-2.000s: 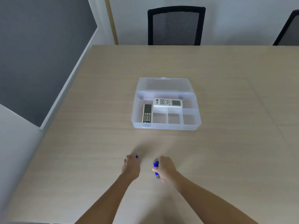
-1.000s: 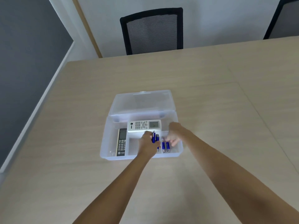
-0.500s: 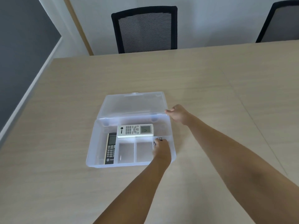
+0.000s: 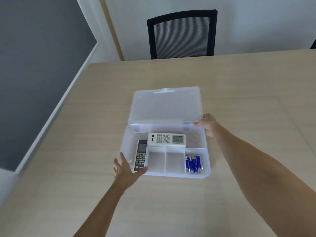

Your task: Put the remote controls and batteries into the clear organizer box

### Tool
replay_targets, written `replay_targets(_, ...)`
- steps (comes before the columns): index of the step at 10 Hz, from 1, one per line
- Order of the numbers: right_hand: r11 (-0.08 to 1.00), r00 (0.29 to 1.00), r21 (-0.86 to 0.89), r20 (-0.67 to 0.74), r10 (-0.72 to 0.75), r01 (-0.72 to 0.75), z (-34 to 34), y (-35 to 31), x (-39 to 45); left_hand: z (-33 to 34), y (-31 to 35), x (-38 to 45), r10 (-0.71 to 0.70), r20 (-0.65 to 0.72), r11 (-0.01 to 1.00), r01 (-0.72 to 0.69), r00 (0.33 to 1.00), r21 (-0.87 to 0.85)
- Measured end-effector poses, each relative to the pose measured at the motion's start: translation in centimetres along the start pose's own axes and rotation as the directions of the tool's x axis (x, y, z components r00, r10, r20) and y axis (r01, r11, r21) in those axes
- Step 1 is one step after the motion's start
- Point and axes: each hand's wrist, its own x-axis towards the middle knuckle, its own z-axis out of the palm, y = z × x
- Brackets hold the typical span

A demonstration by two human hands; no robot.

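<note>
Head view showed both remotes (image 4: 166, 140) and the batteries (image 4: 193, 164) already inside the organizer box (image 4: 206, 174), so with our right hand (image 4: 207, 124) pinching the lid (image 4: 165, 106) corner and left hand (image 4: 127, 169) spread at the near-left corner, we judged steadying the base while swinging the lid down evenly was best.

The organizer box (image 4: 164, 174) stands open from above, its lid (image 4: 165, 105) raised behind. Two middle front compartments lie bare (batteries (image 4: 193, 164) fill the right one); the left hand (image 4: 127, 170) blocks the near-left corner, the right hand (image 4: 207, 124) the far-right.
</note>
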Motion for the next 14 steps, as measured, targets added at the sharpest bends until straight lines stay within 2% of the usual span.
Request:
replay_targets(1, 0.977, 0.978, -0.158, -0.128, -0.167, 0.146, 0.3, -0.6, -1.5, -0.1, -0.6, 1.1, 0.06, 0.08, 0.998, -0.061, 0.995, 0.009)
replay_targets(2, 0.935, 0.939, -0.201, -0.128, -0.32, 0.291, 0.3, -2.5, -4.1, 0.6, -0.6, 1.0, 0.067, 0.028, 0.995, -0.068, 0.997, 0.07)
replay_targets(3, 0.908, 0.914, 0.107, -0.035, -0.403, 0.405, -0.3, -4.5, -8.7, 0.6, -0.5, 0.4, 0.086, 0.001, 0.995, -0.086, 0.996, 0.055)
replay_targets(4, 0.8, 0.94, 0.58, 0.166, -0.298, 0.151, -2.4, -3.9, -12.4, 0.2, -0.4, 0.2, 0.075, 0.034, 0.997, -0.076, 0.997, 0.015)
replay_targets(5, 0.818, 0.963, 0.57, 0.168, -0.21, 0.079, -3.9, -1.1, -15.8, -1.7, -0.4, 0.2, 0.027, 0.117, 0.927, 0.019, 0.993, -0.375)
replay_targets(6, 0.943, 0.965, 0.258, 0.095, -0.243, 0.212, -2.0, 3.6, -20.5, -4.2, -2.9, -0.4, -0.013, 0.259, 0.466, 0.235, 0.966, -0.853)
replay_targets(7, 0.979, 0.979, 0.035, -0.037, -0.199, 0.201, -0.9, 7.3, -20.1, -3.7, -3.1, 0.1, 0.005, 0.241, 0.428, 0.216, 0.97, -0.878)
replay_targets(8, 0.98, 0.983, -0.132, -0.094, -0.159, 0.146, 0.1, 9.0, -19.0, -2.0, -2.1, -0.2, -0.016, 0.089, 0.694, 0.075, 0.996, -0.716)
replay_targets(9, 0.954, 0.989, -0.279, -0.063, -0.135, 0.112, 1.1, 9.6, -18.1, -1.2, -1.8, 0.0, 0.062, -0.129, 0.928, -0.105, 0.99, -0.357)
replay_targets(10, 0.949, 0.986, -0.307, -0.114, -0.118, 0.078, 1.9, 9.5, -18.1, -1.2, -1.4, 0.4, 0.089, -0.163, 0.968, -0.124, 0.983, -0.219)
replay_targets(11, 0.958, 0.979, -0.283, -0.178, -0.099, 0.045, 2.4, 9.5, -18.1, -1.0, -1.3, 0.7, 0.105, -0.154, 0.975, -0.132, 0.982, -0.177)
replay_targets(13, 0.95, 0.982, -0.311, -0.171, -0.086, 0.029, 2.3, 9.4, -18.4, -1.2, -1.2, 0.8, 0.099, -0.12, 0.979, -0.118, 0.988, -0.168)
replay_targets(14, 0.917, 0.99, -0.4, -0.121, -0.068, 0.014, 2.5, 8.4, -19.5, -1.1, -1.4, -0.2, 0.111, -0.13, 0.978, -0.131, 0.985, -0.161)
